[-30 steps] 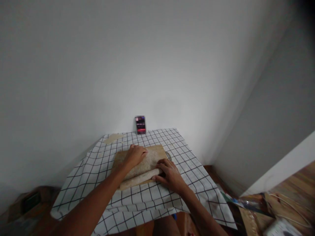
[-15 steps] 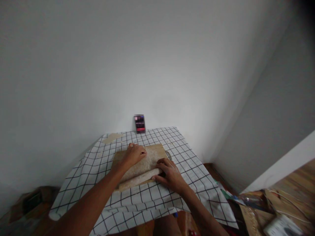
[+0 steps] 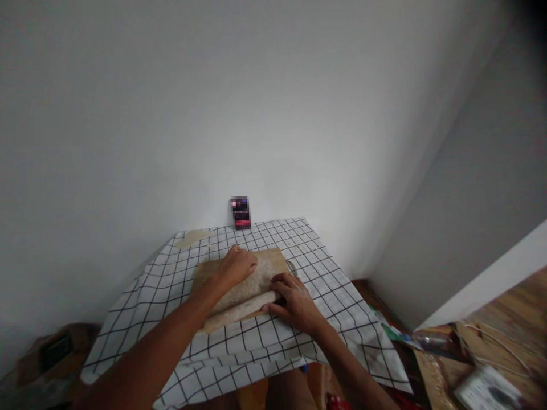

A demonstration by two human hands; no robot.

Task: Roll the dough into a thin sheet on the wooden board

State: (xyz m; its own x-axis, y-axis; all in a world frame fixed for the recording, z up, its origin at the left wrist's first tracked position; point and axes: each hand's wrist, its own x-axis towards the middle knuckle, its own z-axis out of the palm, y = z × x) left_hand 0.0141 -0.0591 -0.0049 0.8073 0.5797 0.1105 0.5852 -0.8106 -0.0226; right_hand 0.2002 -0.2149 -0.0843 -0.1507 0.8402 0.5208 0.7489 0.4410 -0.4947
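On a wooden board [image 3: 273,252] lies a flat, speckled beige sheet of dough [image 3: 252,285]. Along its near edge runs a thick roll [image 3: 239,312] of similar colour. My left hand [image 3: 239,265] rests on the far left part of the sheet, closed with its fingers curled under; whatever is beneath them is hidden. At the right end of the roll, my right hand [image 3: 293,302] has its fingers bent over the dough and its thumb along the near side. The roll's right end is hidden under that hand.
A white checked cloth [image 3: 342,319] covers the table. Upright against the wall stands a dark, pixelated phone-like thing [image 3: 241,213]. A thin beige piece [image 3: 193,238] lies at the back left. Right of the table are cardboard [image 3: 442,373] and a white box [image 3: 487,390]; left, an open box [image 3: 55,350].
My left hand has slid slightly to the right over the sheet and curled tighter. My right hand stays at the end of the roll. The view has shifted slightly.
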